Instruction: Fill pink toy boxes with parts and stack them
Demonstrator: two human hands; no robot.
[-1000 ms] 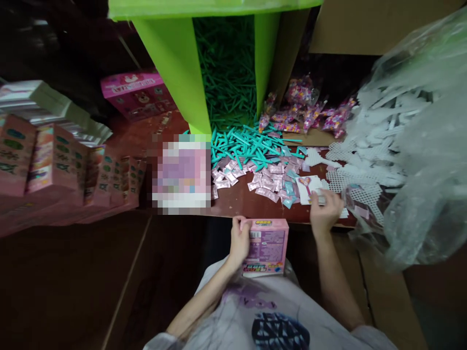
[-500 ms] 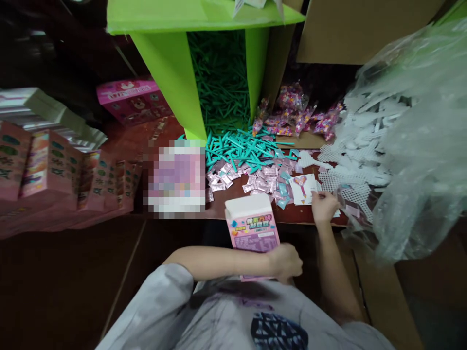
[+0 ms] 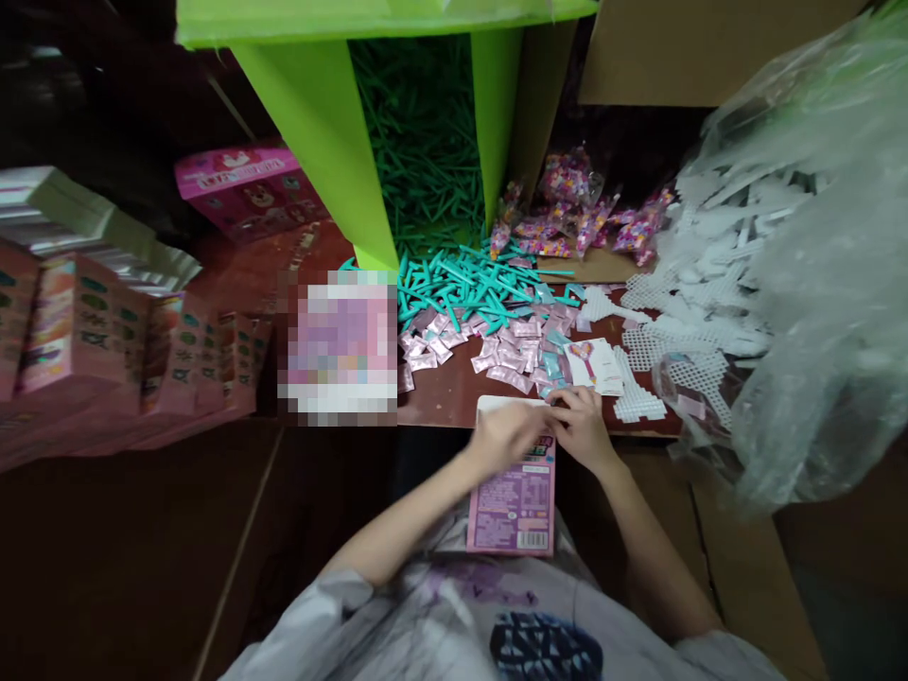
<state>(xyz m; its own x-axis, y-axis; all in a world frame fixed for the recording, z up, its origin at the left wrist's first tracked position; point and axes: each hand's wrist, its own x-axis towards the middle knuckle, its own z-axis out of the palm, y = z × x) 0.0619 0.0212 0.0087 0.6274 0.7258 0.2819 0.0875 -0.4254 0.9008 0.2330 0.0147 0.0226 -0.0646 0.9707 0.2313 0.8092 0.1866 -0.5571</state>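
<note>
A small pink printed box (image 3: 512, 503) stands in my lap against the table's front edge, its white top flap up. My left hand (image 3: 505, 435) and my right hand (image 3: 584, 426) meet at the box's open top, fingers together on the flap area. The motion blur hides whether a small item is between the fingers. Just beyond lie white cards with a pink lollipop picture (image 3: 594, 365), several small pink and blue sachets (image 3: 512, 352) and a heap of teal plastic sticks (image 3: 468, 284).
A green carton (image 3: 312, 142) spills teal sticks at the back. White mesh pieces (image 3: 681, 322) and a clear plastic bag (image 3: 829, 284) fill the right. Bead packets (image 3: 582, 213) lie behind. Pink boxes (image 3: 106, 340) stand in rows at left, one more (image 3: 245, 189) behind.
The pink box was turned end over end in my left hand. My right hand left the cards on the table and came to the box's top, where both hands now meet.
</note>
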